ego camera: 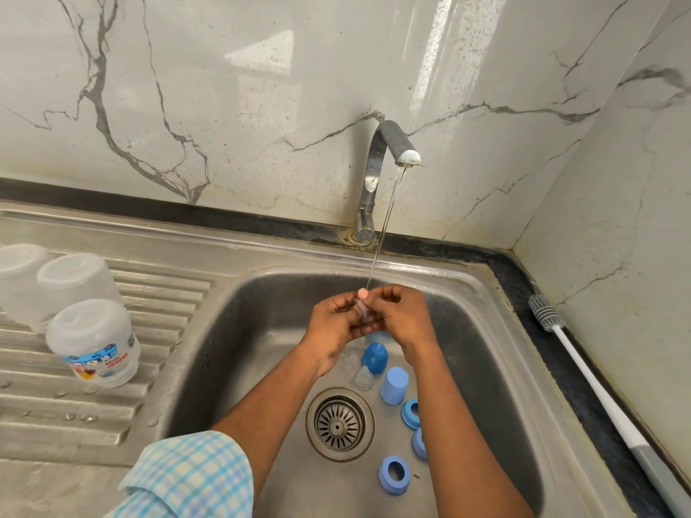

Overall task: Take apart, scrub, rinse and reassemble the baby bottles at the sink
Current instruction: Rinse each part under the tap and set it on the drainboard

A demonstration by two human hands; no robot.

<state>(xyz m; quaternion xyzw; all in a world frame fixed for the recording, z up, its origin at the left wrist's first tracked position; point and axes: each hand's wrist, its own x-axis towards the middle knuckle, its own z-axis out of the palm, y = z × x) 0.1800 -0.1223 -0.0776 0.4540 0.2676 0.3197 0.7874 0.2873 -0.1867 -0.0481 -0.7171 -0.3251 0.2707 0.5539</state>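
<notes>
Progress midway | left hand (334, 325) and right hand (405, 315) both pinch clear teat (361, 307) under tap stream (385, 226) | three bottles (93, 342) drain inverted on drainboard (157, 293) | rings (394, 474), caps (393, 383) wait in sink (232, 330); reassembly undone

Steel sink (467, 278) set in a dark counter (523, 282).
Its drainboard (157, 293), at 9 o'clock, bears three upturned bottles (93, 342). The basin floor holds a drain (339, 424) at 6, with a clear teat (362, 377), two blue caps (394, 383) and three blue rings (394, 474) towards 5. A brush (598, 386) lies on the counter at 3.
</notes>
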